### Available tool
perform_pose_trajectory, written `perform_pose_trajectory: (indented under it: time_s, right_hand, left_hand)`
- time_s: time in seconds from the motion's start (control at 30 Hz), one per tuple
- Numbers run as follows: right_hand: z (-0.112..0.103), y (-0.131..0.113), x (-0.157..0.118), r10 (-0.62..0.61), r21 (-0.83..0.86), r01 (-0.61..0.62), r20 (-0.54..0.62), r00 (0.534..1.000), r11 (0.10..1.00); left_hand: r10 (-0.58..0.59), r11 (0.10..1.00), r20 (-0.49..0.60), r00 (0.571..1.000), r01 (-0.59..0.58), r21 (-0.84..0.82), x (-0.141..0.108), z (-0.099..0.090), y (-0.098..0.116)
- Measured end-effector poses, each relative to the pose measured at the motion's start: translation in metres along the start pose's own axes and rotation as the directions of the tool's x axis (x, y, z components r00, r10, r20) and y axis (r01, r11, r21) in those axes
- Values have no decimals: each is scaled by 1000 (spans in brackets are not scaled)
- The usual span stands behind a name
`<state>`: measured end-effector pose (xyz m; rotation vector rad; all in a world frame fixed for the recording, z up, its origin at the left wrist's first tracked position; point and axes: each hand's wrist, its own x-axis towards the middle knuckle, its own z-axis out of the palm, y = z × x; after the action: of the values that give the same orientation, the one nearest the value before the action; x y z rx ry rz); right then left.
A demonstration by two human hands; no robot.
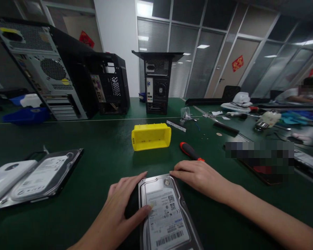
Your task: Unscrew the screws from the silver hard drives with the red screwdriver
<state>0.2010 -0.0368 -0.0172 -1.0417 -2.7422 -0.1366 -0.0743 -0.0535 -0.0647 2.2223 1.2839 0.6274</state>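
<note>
In the head view, the left hand (121, 205) had its fingers loosely spread on a hard drive (167, 218) at bottom center, thumb across its label. The right hand (202, 175) touched the drive's top corner, fingers bent and not clenched. A yellow bin (151, 137) and a screwdriver (190, 150) lay beyond on the green counter (101, 139).

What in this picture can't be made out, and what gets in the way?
All in the head view:
- Near end of the hard drive: cut off by the bottom edge.
- Small print on its label: too small.
- Tip of the screwdriver: hidden by the right hand.
- Far left end of the white case: cut off by the left edge.
- Part of the dark flat object: covered by pixelation.
</note>
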Motion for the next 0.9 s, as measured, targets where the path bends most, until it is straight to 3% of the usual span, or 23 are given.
perform_pose_trajectory:
  time_s: [0.33, 0.53, 0.73, 0.9]
  right_hand:
    - [-1, 1, -2, 15, 14, -16, 32, 999, 1000]
    - [-3, 0, -2, 39, 45, -40, 24, 999, 998]
    - [-8, 2, -4, 37, 123, -41, 35, 999, 991]
    - [-10, 4, -4, 63, 197, -66, 24, 998, 978]
  left_hand:
    - [-24, 999, -92, 995, 22, -24, 1, 9, -4]
    - [-1, 1000, -44, 999, 2, 14, 3, 8, -15]
    - [-30, 999, -118, 993, 27, -32, 3, 10, -7]
    - [19, 1000, -83, 996, -18, 22, 8, 4, -12]
